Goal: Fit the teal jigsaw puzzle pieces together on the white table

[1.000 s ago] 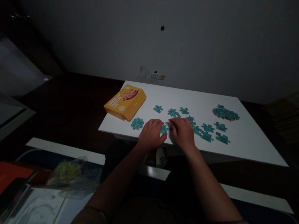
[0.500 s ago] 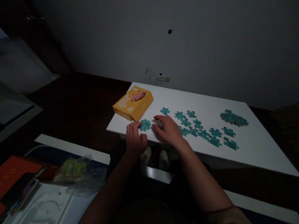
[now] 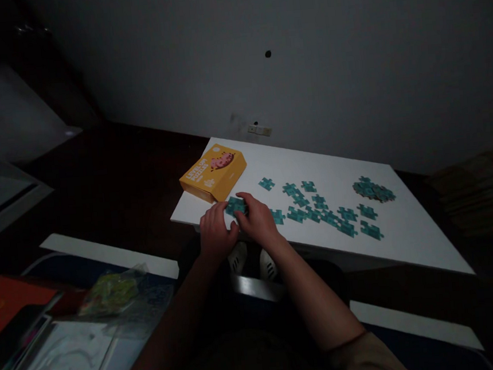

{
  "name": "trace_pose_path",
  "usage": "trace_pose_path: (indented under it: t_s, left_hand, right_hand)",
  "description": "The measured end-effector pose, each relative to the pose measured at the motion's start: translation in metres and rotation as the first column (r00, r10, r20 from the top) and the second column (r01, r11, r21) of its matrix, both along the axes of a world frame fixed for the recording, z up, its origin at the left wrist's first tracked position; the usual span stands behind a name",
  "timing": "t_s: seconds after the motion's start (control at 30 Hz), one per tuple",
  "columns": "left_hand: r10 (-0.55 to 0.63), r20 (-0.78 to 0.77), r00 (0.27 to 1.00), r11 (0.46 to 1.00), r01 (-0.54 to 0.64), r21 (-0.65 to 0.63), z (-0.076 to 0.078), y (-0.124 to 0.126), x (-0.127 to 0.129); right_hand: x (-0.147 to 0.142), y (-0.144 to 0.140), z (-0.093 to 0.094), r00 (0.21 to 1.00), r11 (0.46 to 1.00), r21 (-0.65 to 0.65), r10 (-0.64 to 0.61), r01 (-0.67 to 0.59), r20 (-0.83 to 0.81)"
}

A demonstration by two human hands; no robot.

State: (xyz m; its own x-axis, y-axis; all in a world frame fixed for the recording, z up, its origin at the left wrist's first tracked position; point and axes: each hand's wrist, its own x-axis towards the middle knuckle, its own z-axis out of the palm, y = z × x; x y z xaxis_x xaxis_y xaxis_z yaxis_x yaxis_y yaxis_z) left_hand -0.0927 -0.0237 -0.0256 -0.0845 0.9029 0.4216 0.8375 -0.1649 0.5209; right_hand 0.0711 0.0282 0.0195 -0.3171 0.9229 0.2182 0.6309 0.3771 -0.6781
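Note:
Between my two hands at the near left edge of the white table [image 3: 410, 239] is a small cluster of teal jigsaw puzzle pieces [image 3: 235, 205]. My left hand [image 3: 216, 231] grips the cluster from the left with fingers curled. From the right, my right hand [image 3: 258, 218] closes its thumb and fingers on the same cluster, hiding part of it. More loose jigsaw pieces [image 3: 330, 218] lie scattered to the right of my hands, backs or faces all teal. One single piece [image 3: 266, 184] lies farther back, just beyond my right hand.
A yellow puzzle box [image 3: 214, 173] sits at the table's left end, right behind my left hand. A pile of pieces [image 3: 374, 190] is toward the right end. At lower left are a plastic bag [image 3: 113, 293], an orange box [image 3: 13, 303] and a white tray [image 3: 57, 363].
My right hand has moved left and closed in on the cluster beside my left hand. The whole view has shifted slightly, so the table appears farther left.

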Motion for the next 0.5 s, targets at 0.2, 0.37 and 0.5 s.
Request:
trace_pose_path:
  t_s: [0.2, 0.37, 0.5]
  left_hand:
    - [-0.033, -0.063, 0.997, 0.997, 0.029, -0.07, 0.011, 0.002, 0.003]
    - [-0.092, -0.136, 0.986, 0.988, 0.073, -0.139, 0.021, 0.005, 0.009]
    - [-0.116, -0.136, 0.984, 0.979, 0.09, -0.181, 0.027, 0.009, 0.013]
  right_hand:
    - [0.027, 0.008, 0.002, 0.965, 0.98, -0.073, -0.193, 0.183, -0.175]
    - [0.079, 0.038, 0.01, 0.928, 0.942, -0.058, -0.337, 0.332, -0.157]
    - [0.108, 0.059, 0.014, 0.949, 0.945, -0.161, -0.301, 0.285, -0.089]
